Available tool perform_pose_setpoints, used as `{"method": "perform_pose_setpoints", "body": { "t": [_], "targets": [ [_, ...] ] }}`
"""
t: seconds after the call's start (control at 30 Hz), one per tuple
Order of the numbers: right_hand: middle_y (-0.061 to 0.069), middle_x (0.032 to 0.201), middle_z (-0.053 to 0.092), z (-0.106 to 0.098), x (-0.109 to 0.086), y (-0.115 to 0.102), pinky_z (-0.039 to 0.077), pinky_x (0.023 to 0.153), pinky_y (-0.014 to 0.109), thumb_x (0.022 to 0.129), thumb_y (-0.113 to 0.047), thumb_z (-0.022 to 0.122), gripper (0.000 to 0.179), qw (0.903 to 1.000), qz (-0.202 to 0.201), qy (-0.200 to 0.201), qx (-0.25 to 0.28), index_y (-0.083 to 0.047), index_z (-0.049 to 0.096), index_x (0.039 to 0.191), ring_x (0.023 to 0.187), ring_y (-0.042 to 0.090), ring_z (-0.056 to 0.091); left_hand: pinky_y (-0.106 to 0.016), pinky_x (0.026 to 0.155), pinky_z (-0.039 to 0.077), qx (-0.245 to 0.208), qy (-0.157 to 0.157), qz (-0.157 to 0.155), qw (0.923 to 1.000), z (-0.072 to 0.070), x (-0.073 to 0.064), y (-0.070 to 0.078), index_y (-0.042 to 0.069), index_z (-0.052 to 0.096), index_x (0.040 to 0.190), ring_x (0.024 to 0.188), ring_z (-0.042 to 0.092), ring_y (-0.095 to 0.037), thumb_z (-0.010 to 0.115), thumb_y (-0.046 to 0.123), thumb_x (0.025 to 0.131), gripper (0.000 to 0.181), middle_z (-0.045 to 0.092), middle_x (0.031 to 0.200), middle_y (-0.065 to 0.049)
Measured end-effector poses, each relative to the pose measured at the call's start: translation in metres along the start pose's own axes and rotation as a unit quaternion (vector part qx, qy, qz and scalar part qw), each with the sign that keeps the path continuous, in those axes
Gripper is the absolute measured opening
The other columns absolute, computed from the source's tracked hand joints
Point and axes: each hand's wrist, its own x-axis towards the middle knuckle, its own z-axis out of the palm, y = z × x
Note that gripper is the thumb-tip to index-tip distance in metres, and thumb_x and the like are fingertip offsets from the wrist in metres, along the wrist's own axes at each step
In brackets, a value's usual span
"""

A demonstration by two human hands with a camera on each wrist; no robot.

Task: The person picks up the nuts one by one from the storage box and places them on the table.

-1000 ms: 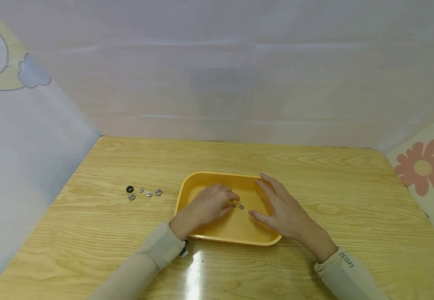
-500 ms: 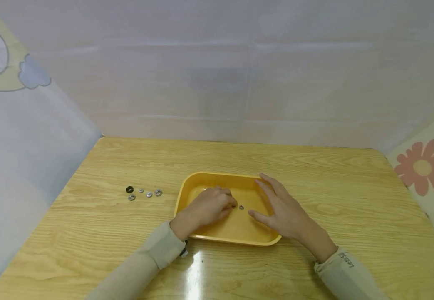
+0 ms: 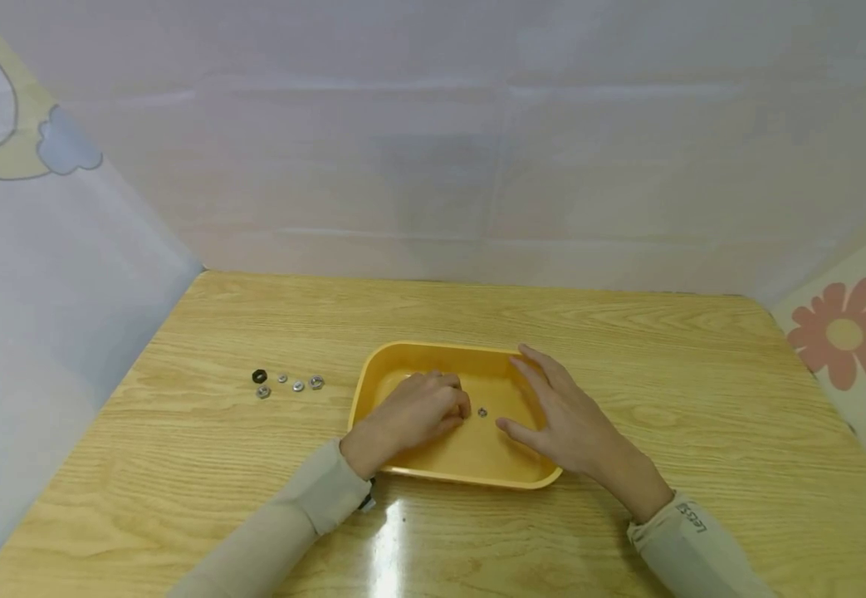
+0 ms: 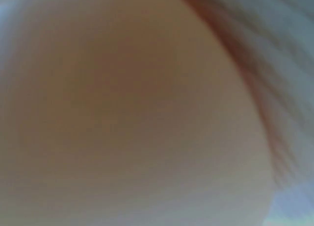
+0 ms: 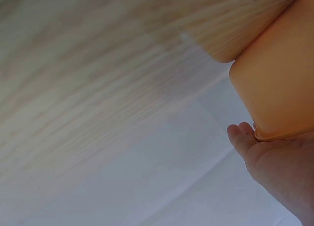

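My left hand (image 3: 421, 407) reaches into a yellow plastic tray (image 3: 470, 479), its fingers curled down near the floor and pinching at a small nut that the fingertips now hide. Just right of those fingertips lies another small metal nut (image 3: 482, 412). Over the tray's right side is my right hand (image 3: 563, 415), thumb inside and fingers spread towards the far rim. In the right wrist view the same hand (image 5: 279, 172) rests along the rim of the orange-looking tray (image 5: 274, 93). A blurred, skin-toned surface fills most of the left wrist view.
Left of the tray on the wooden table (image 3: 201, 465) lie a black nut (image 3: 259, 376), a larger metal nut (image 3: 316, 382), another metal nut (image 3: 263, 392) and small silvery pieces (image 3: 298, 386). A pale wall covering (image 3: 440, 166) stands behind the table.
The left fingertips have closed down over the left one of the two small nuts in the tray, which is now hidden. My right hand has stayed in place.
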Motion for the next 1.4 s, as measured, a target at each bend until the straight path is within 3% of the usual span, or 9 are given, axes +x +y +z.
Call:
{"method": "perform_pose_setpoints", "body": {
  "t": [0.37,0.63,0.83,1.0,1.2,1.4],
  "targets": [
    [0.013,0.163,0.02,0.0001,-0.0003,0.0004,0.04,0.109,0.059,0.093,-0.054,0.061,0.085,1.0,0.0,0.001,0.003,-0.006,0.029,0.155,0.147,0.039,0.028,-0.021,0.069,0.049,-0.015,-0.009,-0.009,0.9998,0.0003,0.0002,0.0023,0.016,0.07,0.091,0.079,0.059,-0.011,0.068,0.015,0.094,0.004,0.07,0.094,0.003],
    [0.013,0.163,0.02,0.0007,0.0003,0.001,0.039,0.11,0.059,0.093,-0.054,0.061,0.085,1.0,-0.001,0.0,-0.002,-0.005,0.029,0.155,0.147,0.039,0.028,-0.025,0.077,0.055,-0.013,-0.028,-0.023,0.9993,0.0008,0.0007,0.003,0.014,0.073,0.098,0.087,0.066,-0.012,0.064,0.015,0.097,0.008,0.072,0.097,0.001],
    [0.012,0.164,0.018,0.0004,0.0002,0.0006,0.039,0.111,0.059,0.092,-0.056,0.061,0.087,1.0,0.008,-0.005,0.001,-0.007,0.029,0.155,0.148,0.038,0.027,-0.021,0.069,0.053,-0.031,0.017,-0.005,0.9994,0.0017,0.0004,0.0012,0.012,0.066,0.101,0.079,0.065,-0.01,0.059,0.012,0.1,0.008,0.073,0.093,0.001],
    [0.011,0.164,0.019,0.0012,0.0004,0.0011,0.038,0.11,0.059,0.092,-0.056,0.062,0.086,1.0,0.01,-0.001,0.0,-0.008,0.03,0.155,0.147,0.038,0.028,-0.018,0.061,0.048,-0.037,0.053,0.015,0.9978,0.0009,0.0007,0.0,0.012,0.067,0.098,0.067,0.058,-0.006,0.061,0.01,0.097,0.006,0.071,0.082,0.002],
    [0.011,0.164,0.019,0.0,-0.0003,0.0011,0.04,0.11,0.058,0.092,-0.057,0.061,0.086,0.9999,0.009,-0.006,-0.002,-0.008,0.029,0.156,0.147,0.037,0.028,-0.024,0.07,0.054,-0.027,0.064,0.019,0.9974,-0.0019,0.0007,0.0003,0.015,0.075,0.105,0.079,0.066,-0.01,0.064,0.01,0.095,0.016,0.076,0.097,0.005],
    [0.011,0.164,0.018,-0.0004,-0.0008,0.0009,0.04,0.11,0.058,0.092,-0.058,0.061,0.087,0.9999,0.008,-0.008,-0.001,-0.008,0.029,0.156,0.148,0.037,0.027,-0.021,0.066,0.053,-0.025,0.062,0.017,0.9976,-0.0015,0.0003,0.0002,0.015,0.076,0.099,0.075,0.065,-0.007,0.066,0.014,0.095,0.011,0.077,0.093,0.006]
  ]
}}
